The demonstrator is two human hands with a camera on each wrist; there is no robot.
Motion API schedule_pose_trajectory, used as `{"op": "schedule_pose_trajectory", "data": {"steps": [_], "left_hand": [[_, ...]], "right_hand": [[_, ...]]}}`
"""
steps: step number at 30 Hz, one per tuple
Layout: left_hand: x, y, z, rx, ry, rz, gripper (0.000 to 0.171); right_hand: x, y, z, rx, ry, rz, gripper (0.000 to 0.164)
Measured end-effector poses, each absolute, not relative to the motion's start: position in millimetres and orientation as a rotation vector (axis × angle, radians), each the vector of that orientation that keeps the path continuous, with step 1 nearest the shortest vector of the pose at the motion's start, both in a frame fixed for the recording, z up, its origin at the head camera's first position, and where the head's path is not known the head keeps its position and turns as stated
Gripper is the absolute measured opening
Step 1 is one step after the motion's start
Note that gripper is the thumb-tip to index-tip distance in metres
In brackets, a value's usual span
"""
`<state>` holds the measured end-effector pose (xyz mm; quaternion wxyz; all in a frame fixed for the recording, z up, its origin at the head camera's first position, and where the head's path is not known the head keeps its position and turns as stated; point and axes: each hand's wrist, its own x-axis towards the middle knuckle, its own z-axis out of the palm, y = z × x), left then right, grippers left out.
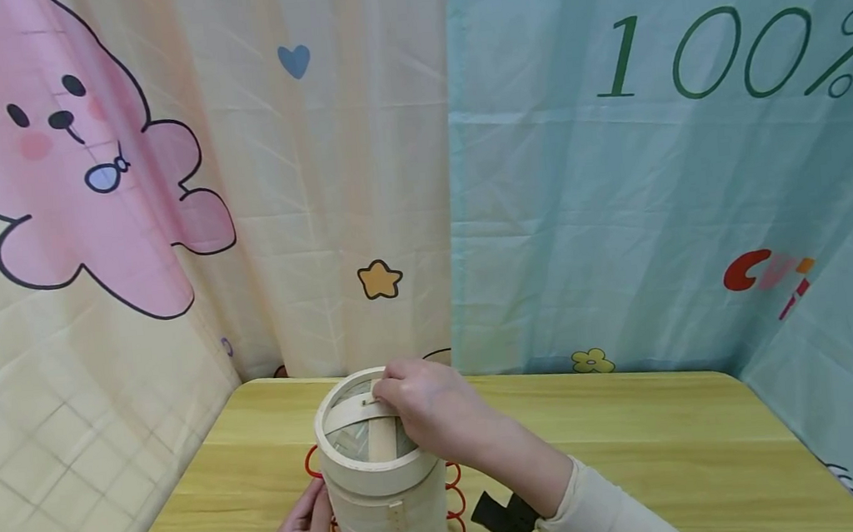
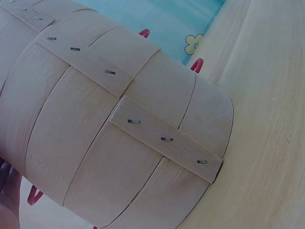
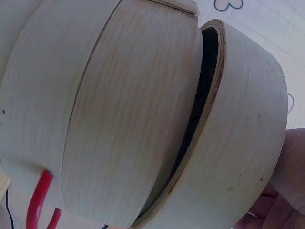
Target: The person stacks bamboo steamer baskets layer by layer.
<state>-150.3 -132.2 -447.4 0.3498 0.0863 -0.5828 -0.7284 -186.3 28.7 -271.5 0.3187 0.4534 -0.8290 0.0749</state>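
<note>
A tall stack of pale bamboo steamer baskets (image 1: 375,520) stands near the table's front, with red loop handles on both sides. On top sits a round lid (image 1: 361,480) with crossed bamboo strips. My right hand (image 1: 433,403) grips the lid's raised strip from above. In the right wrist view the lid (image 3: 238,124) is tilted, a dark gap showing between it and the top basket (image 3: 133,105). My left hand (image 1: 306,530) pinches at the stack's left side, just below a red loop handle (image 1: 311,460); its fingertips hide what lies between them. Staples fasten the basket seam (image 2: 164,138).
The yellow wood-grain table (image 1: 621,443) stretches behind and right of the stack. A black curved piece (image 1: 505,517) shows beneath my right wrist. Patterned cloth curtains (image 1: 359,179) hang along the table's back and sides.
</note>
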Motion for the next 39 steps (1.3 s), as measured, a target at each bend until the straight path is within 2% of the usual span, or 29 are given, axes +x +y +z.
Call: {"op": "schedule_pose_trajectory", "data": {"steps": [12, 31, 39], "left_hand": [[-157, -137, -463, 0.277, -1.541, -1.895, 0.035], [-156, -136, -461, 0.239, -1.511, -1.894, 0.030], [-153, -133, -454, 0.231, -1.502, -1.894, 0.037]], "right_hand": [[-186, 26, -273, 1.183, -2.202, 0.174, 0.016], [-185, 26, -277, 1.199, -2.167, 0.064, 0.015], [-185, 25, -279, 1.190, -2.166, 0.094, 0.017]]}}
